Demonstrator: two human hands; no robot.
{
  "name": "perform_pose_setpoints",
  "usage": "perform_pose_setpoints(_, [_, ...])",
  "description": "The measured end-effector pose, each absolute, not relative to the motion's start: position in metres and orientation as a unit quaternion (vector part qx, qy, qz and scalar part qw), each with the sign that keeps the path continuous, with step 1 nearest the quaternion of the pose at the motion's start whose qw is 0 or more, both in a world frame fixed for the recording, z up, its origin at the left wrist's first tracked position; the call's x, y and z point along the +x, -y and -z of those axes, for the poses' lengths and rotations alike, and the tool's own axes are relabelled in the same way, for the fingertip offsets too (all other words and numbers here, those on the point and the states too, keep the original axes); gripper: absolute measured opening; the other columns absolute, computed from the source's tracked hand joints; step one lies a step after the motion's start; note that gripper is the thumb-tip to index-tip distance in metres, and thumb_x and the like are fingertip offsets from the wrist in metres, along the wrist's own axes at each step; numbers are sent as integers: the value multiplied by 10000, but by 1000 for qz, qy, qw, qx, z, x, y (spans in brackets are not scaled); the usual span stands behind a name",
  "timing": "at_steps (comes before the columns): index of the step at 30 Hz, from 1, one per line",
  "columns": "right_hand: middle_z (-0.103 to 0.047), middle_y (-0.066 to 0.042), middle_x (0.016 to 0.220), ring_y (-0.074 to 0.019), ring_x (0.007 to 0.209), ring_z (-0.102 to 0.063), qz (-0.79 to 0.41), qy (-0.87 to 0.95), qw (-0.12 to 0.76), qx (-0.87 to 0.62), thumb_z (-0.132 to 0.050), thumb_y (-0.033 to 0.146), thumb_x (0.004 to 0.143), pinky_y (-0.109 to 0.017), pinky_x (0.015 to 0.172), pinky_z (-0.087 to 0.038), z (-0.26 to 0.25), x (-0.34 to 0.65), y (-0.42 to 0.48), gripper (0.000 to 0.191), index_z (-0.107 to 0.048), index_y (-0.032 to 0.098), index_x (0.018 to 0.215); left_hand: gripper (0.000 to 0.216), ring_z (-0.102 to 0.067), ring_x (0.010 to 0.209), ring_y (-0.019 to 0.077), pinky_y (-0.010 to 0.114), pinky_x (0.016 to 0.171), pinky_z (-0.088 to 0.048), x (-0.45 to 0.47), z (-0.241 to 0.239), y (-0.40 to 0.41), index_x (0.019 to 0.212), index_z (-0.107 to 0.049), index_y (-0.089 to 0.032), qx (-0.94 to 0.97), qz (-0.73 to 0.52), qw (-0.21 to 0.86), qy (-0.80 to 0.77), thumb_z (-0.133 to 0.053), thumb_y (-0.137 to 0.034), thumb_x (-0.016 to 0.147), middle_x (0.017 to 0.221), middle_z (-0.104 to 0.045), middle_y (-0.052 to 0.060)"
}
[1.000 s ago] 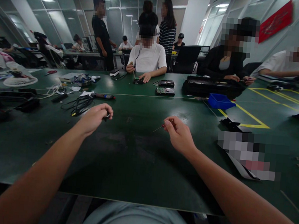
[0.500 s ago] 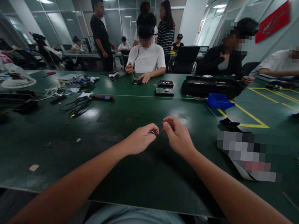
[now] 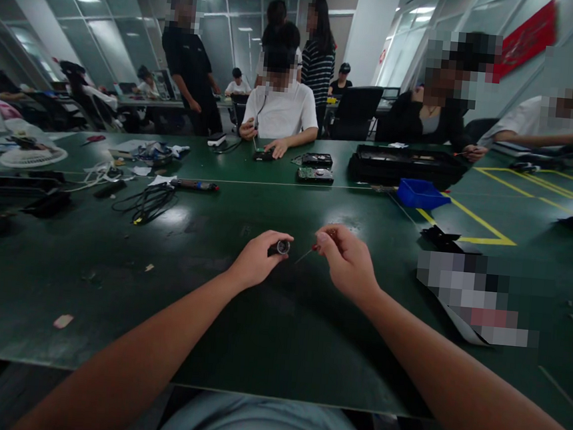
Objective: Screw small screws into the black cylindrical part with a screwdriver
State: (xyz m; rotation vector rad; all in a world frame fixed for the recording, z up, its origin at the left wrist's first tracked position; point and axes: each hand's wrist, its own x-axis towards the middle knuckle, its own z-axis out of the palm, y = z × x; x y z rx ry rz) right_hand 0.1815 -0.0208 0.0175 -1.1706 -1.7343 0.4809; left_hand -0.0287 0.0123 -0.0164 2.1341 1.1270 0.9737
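In the head view my left hand (image 3: 255, 260) is closed round a small dark cylindrical part (image 3: 280, 246) with a pale round rim; the rim end faces me. What kind of part it is I cannot make out. My right hand (image 3: 351, 264) pinches a thin screwdriver (image 3: 305, 255) with a reddish handle mostly hidden by the fingers. Its slim metal shaft slants down and left, the tip just short of the part and apart from it. Both hands are above the dark green table (image 3: 265, 347).
Across the table a person (image 3: 280, 111) works on a hard drive, with two drives (image 3: 315, 175) alongside. A blue bin (image 3: 423, 195) sits before a long black housing (image 3: 404, 166). Left are black cables (image 3: 150, 203) and a pen-like tool (image 3: 196, 185); right, a blurred-out sheet (image 3: 470, 298).
My hands have moved slightly apart. The part in my left hand now shows its round end, and the screwdriver shaft has swung downward, away from it.
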Motion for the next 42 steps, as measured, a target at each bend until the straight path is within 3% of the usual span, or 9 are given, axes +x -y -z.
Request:
perform_pose_setpoints(5, [-721, -47, 863, -194, 798, -698, -226, 668, 558, -437, -518, 367, 960, -361, 745, -542, -15, 182, 22, 203, -607, 208, 1049, 383, -590, 1145, 207, 386, 1053, -441, -30, 19, -15, 1184, -638, -225, 769, -384, 269, -435, -717, -153, 816, 1202, -658, 38])
perform_pose_setpoints(24, [-719, -55, 876, -193, 804, -699, -184, 689, 528, -462, -480, 347, 979, -353, 747, -529, -13, 182, 18, 193, -590, 203, 1046, 384, -593, 1161, 225, 427, 1073, -429, -31, 15, -12, 1194, -644, -219, 758, -401, 269, -438, -741, -209, 822, 1213, -667, 47])
perform_pose_setpoints(28, [-681, -21, 734, -166, 660, -640, -147, 699, 496, -493, -548, 400, 938, -303, 626, -462, -21, 184, 20, 214, -625, 207, 885, 382, -610, 1114, 224, 425, 1029, -447, -33, 18, -14, 1176, -656, -239, 776, -391, 252, -426, -761, -222, 809, 1170, -681, 37])
perform_pose_setpoints(33, [-550, 31, 550, -121, 493, -492, -103, 696, 481, -523, -636, 468, 863, -269, 509, -350, -26, 185, 20, 330, -553, 216, 667, 387, -614, 1088, 228, 418, 987, -463, -35, 22, -16, 1187, -653, -266, 795, -377, 227, -417, -761, -291, 816, 1151, -683, 33])
perform_pose_setpoints(37, [-602, 17, 601, -127, 518, -521, -109, 708, 479, -507, -636, 444, 870, -268, 517, -369, -24, 184, 21, 275, -593, 216, 722, 383, -620, 1065, 224, 407, 970, -471, -36, 22, -17, 1185, -656, -267, 802, -376, 215, -411, -759, -303, 818, 1127, -687, 32])
perform_pose_setpoints(42, [-711, -42, 835, -178, 729, -658, -135, 729, 492, -456, -563, 329, 922, -309, 661, -482, -21, 184, 22, 140, -618, 209, 966, 383, -617, 1070, 224, 400, 968, -467, -35, 19, -15, 1182, -657, -259, 800, -375, 219, -413, -762, -286, 815, 1129, -688, 33])
